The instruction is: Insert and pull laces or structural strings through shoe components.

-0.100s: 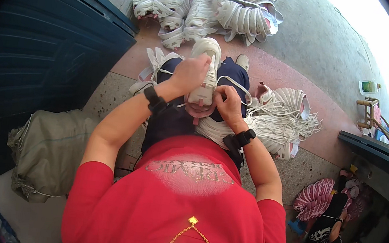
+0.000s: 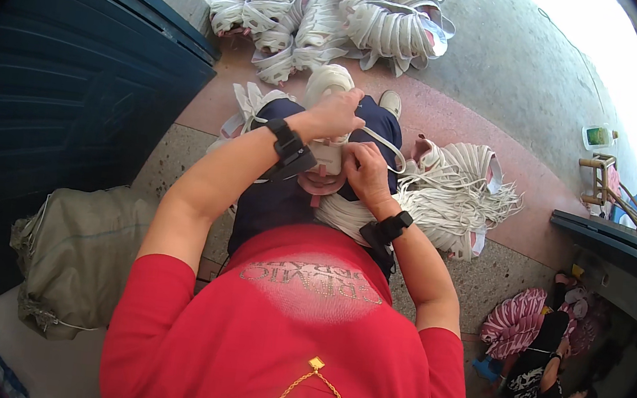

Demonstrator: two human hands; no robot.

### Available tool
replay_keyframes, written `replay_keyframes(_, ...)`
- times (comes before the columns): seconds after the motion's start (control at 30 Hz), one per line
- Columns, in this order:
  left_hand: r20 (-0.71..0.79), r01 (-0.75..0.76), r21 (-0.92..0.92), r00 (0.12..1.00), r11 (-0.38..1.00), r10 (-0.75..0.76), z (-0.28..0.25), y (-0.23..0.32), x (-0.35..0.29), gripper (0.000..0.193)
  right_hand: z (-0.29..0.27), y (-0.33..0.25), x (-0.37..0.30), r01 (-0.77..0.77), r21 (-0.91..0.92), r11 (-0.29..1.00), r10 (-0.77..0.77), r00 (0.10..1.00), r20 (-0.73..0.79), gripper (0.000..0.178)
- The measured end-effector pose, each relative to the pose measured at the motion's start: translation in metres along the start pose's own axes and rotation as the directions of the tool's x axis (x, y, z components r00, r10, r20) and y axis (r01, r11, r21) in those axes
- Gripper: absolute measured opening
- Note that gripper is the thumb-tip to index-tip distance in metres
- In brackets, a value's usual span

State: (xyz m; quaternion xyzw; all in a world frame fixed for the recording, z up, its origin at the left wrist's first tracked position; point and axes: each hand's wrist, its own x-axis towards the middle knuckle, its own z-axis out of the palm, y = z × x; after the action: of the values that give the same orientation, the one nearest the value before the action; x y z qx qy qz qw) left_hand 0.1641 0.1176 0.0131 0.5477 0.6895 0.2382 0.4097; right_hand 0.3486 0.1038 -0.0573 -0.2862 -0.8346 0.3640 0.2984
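Observation:
A whitish sneaker (image 2: 330, 79) with pink trim rests on my lap, its toe pointing away from me and its pink heel opening nearest my body. My left hand (image 2: 334, 116) reaches across the laced front, its fingers closed and their tips partly hidden. At the shoe's right side, my right hand (image 2: 367, 171) is curled with fingers pinched. A white shoelace (image 2: 385, 144) runs from by my left fingers, loops out to the right over my dark trousers and bends back toward my right hand. The hands cover much of the lacing.
Nested whitish shoe parts (image 2: 393, 30) lie in piles ahead. At right is a heap of shoe uppers and loose white laces (image 2: 452, 195). A sack (image 2: 88, 251) stands left, beside a dark blue door (image 2: 89, 71). Another person (image 2: 538, 373) sits lower right by pink shoe parts (image 2: 512, 323).
My left hand has moved right across the shoe and now covers more of it. My right hand has shifted slightly left. The whole view has shifted a little.

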Motion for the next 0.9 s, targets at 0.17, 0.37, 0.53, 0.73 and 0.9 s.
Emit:
replay_keyframes(0.17, 0.194, 0.059, 0.104, 0.978, 0.993, -0.079, 0.02, -0.024, 0.04, 0.072, -0.008, -0.014, 0.009, 0.234, -0.276, 0.932, -0.183, 0.963, 0.197, 0.024)
replay_keyframes(0.37, 0.391, 0.462, -0.616, 0.883, 0.638, -0.261, -0.022, -0.013, 0.021, 0.075, -0.018, -0.013, 0.019, 0.448, -0.499, 0.742, -0.342, 0.893, 0.293, 0.016)
replay_keyframes(0.53, 0.395, 0.505, -0.738, 0.861, 0.448, -0.32, 0.005, -0.056, 0.027, 0.073, -0.075, -0.101, 0.069, 0.391, 0.09, 0.916, -0.386, 0.92, -0.066, 0.012)
replay_keyframes(0.73, -0.003, 0.038, -0.025, 0.999, 0.999, -0.038, -0.009, 0.001, -0.018, 0.042, -0.245, -0.166, 0.105, 0.478, 0.705, 0.524, 0.034, 0.816, -0.578, 0.027)
replay_keyframes(0.9, 0.053, 0.037, 0.092, 0.998, 0.995, -0.042, -0.045, -0.044, -0.067, 0.043, -0.142, -0.097, 0.099, -0.41, 0.699, 0.586, 0.567, 0.824, 0.007, 0.029)
